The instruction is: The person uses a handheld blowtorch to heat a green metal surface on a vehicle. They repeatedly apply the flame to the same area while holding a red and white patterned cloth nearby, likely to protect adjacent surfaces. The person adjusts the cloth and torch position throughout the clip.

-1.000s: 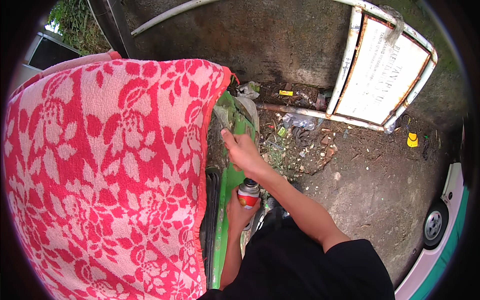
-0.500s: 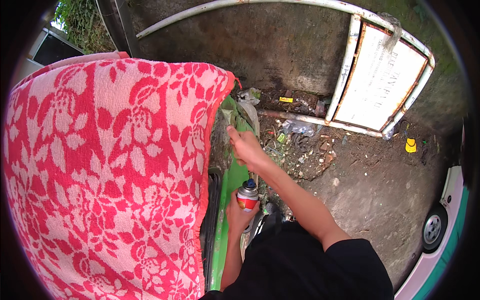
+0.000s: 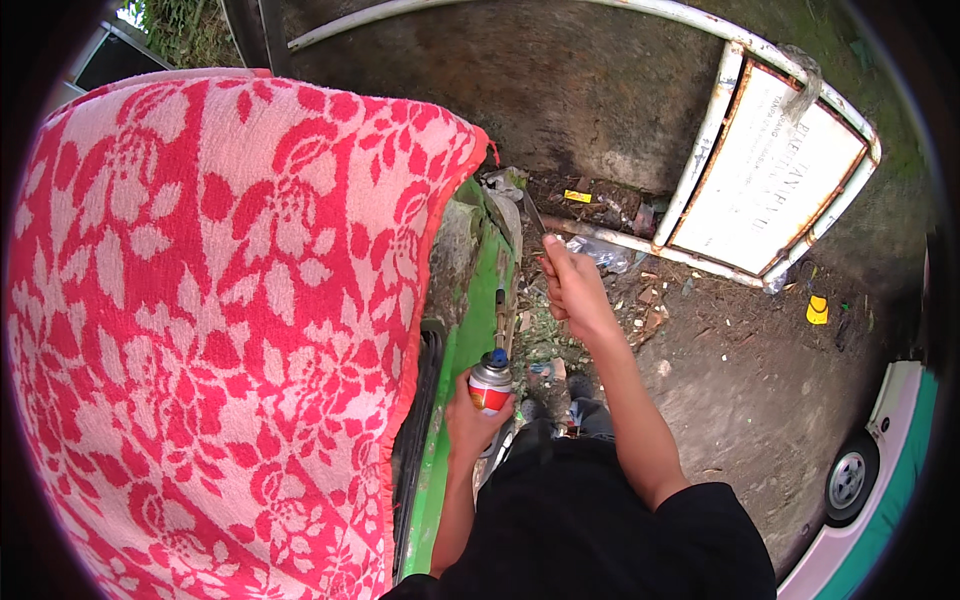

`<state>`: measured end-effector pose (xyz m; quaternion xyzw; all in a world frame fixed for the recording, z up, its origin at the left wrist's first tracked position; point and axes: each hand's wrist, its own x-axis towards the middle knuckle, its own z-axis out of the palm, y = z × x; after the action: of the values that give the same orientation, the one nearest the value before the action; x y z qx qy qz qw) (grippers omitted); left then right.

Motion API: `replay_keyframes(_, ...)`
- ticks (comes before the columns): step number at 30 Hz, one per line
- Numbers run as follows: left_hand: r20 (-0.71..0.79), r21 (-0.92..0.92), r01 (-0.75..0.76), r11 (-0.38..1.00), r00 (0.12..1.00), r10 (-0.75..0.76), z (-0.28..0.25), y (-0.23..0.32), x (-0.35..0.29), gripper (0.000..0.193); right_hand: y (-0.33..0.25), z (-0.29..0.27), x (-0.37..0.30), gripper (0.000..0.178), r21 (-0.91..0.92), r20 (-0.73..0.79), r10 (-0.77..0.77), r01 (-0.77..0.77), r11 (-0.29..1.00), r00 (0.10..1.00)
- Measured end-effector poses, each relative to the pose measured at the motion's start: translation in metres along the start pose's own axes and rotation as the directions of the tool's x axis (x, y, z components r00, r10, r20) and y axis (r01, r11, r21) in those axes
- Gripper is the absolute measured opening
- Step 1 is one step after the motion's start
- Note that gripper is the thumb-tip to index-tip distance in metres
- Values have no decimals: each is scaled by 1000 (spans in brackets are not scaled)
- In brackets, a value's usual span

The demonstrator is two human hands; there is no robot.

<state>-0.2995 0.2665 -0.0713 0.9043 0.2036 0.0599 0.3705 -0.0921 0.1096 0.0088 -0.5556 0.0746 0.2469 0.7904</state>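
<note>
Right hand [image 3: 577, 290] now beyond green panel [image 3: 468, 335], over littered ground [image 3: 645, 320] (grip around blade [image 3: 533, 212], perhaps), left hand [image 3: 470, 422] around can [image 3: 490, 388]

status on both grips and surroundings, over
Left grip closed around red-and-white can. Right grip holding thin tool, apart from can. Pink-red floral cloth draped at left.

White sign [image 3: 768, 170] in rusty pipe frame [image 3: 697, 150] near wall [image 3: 520, 85]; yellow scrap [image 3: 818, 311] on ground [image 3: 720, 410]; vehicle wheel [image 3: 849, 480], right.
</note>
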Motion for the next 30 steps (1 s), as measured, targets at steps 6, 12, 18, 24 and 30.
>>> replay_keyframes(6, 0, -68, -21, 997, 1000, 21, -10, 15, 7, 77, 11, -44, -10, 49, 44, -87, -5, 9, 999, 996)
replay_keyframes(12, -77, -109, -110, 988, 992, 102, -14, 29, 27, 78, 32, -51, -18, 49, -51, -59, 46, -49, 997, 997)
replay_keyframes(18, -123, -87, -79, 993, 990, 68, -21, 43, 40, 79, 49, -47, -13, 50, -115, -73, 59, -67, 991, 996)
replay_keyframes(24, -142, -72, -61, 995, 989, 51, -23, 48, 46, 81, 61, -43, -1, 53, -191, -17, 67, -69, 979, 998)
replay_keyframes(30, -143, -76, -48, 996, 989, 37, -19, 48, 52, 81, 73, -29, 11, 54, -253, -21, 33, -37, 967, 999)
